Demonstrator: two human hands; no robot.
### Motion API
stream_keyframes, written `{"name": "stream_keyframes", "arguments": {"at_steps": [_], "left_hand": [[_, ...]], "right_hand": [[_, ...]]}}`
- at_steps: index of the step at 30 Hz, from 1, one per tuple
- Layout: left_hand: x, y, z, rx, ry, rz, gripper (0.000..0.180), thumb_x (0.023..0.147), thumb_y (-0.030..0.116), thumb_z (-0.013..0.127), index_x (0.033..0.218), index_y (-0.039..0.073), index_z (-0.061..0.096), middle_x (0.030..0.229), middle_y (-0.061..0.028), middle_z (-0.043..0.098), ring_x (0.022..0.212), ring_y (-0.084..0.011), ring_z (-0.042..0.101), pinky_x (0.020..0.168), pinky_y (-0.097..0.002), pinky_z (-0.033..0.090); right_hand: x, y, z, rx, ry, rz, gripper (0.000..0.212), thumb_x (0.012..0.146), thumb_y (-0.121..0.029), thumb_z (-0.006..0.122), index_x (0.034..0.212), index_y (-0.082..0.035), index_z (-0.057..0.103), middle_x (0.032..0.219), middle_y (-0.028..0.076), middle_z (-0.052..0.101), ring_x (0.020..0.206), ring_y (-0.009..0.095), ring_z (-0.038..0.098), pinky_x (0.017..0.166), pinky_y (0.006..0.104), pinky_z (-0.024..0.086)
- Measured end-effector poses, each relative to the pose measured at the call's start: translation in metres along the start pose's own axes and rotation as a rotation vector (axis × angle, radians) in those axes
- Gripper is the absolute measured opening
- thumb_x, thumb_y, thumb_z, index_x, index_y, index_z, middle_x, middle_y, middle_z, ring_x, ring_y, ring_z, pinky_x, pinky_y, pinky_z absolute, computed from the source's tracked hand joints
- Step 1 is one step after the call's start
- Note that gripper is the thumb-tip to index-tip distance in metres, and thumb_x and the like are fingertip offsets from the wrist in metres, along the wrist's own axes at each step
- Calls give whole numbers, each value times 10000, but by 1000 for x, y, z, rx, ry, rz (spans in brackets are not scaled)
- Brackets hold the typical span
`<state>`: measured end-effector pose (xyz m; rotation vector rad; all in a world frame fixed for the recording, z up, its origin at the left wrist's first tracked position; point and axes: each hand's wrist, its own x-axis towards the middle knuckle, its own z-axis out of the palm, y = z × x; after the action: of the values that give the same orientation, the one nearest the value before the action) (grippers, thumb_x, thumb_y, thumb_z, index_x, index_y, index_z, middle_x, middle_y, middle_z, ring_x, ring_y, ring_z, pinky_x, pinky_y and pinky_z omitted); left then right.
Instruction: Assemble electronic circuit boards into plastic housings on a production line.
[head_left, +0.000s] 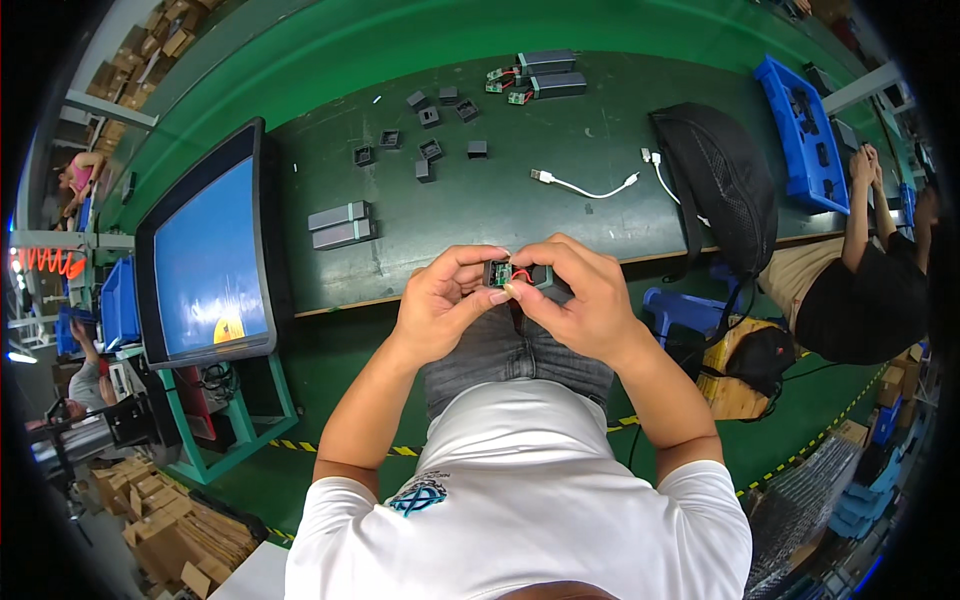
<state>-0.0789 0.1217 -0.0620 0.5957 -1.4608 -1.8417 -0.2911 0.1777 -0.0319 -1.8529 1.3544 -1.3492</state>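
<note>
Close to the table's front edge, both my hands work on one small device. My left hand [436, 305] pinches a small black end cap [489, 273] with a green circuit board [503, 274] at it. My right hand [592, 300] grips a dark grey case [544, 277], mostly hidden by the fingers, and its thumb reaches to the board. Red wires [521, 273] run between board and case. Whether the board sits inside the cap, I cannot tell.
Loose black caps [429, 117], grey cases [340, 226], and cases with wired boards [550, 64] lie on the green table [440, 215]. White cables [590, 190], a black bag [720, 170] and a blue bin [800, 130] are right. A screen [205, 260] stands left. A co-worker [850, 270] sits right.
</note>
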Motion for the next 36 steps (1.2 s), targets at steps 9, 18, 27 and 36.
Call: {"name": "stream_keyframes", "arguments": {"at_steps": [9,18,27,36], "left_hand": [[-1,-1,-9,158,8,33,425,966,-96,703,1374,-53,593,1286,-170,714,1161,-205,709,981,-321,570],[0,5,-15,283,-22,56,402,940,-121,707,1330,-64,627,1325,-193,707,1241,-261,700,1067,-399,572],[-5,-2,-16,323,-4,11,410,921,-130,715,1320,-71,642,1314,-192,716,1210,-241,714,1040,-373,586],[-3,-8,-2,187,35,-78,471,982,-45,708,1440,-43,600,1250,-145,747,1100,-194,737,976,-314,575]], "right_hand": [[4,-6,0,-279,4,-131,284,805,-127,873,1041,-71,725,907,48,731,685,210,684,608,329,526],[5,-8,-1,-396,3,-224,288,811,-215,856,1050,-134,717,928,-16,686,722,181,679,619,341,507],[5,-11,-4,-422,-65,-181,265,798,-205,876,1007,-119,738,923,-3,717,704,195,677,618,333,506],[4,0,-5,-240,-130,-51,313,893,-286,810,1148,-124,728,901,36,661,738,268,689,662,406,556]]}}
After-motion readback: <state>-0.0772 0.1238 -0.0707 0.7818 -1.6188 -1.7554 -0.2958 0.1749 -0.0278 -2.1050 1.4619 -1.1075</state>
